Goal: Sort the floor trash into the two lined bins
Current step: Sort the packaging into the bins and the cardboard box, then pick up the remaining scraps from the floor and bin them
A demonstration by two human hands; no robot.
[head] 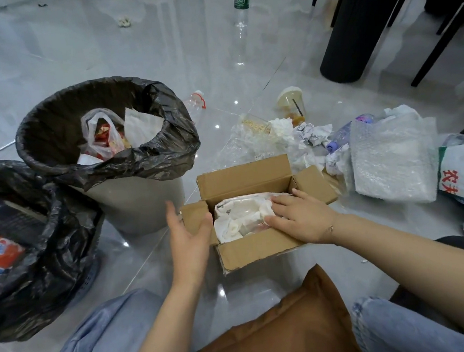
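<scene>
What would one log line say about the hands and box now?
left hand: open, touching cardboard box flap | right hand: flat on white wrapping inside

The person is wearing light blue jeans (100, 350), going bare-armed, and showing a thin bracelet (329, 229) on the right wrist.

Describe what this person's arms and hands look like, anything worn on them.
Both forearms are bare, with no sleeves in view. The right hand has a thin chain bracelet with a small charm at the wrist. The left hand has no ring, watch or glove showing.
</scene>
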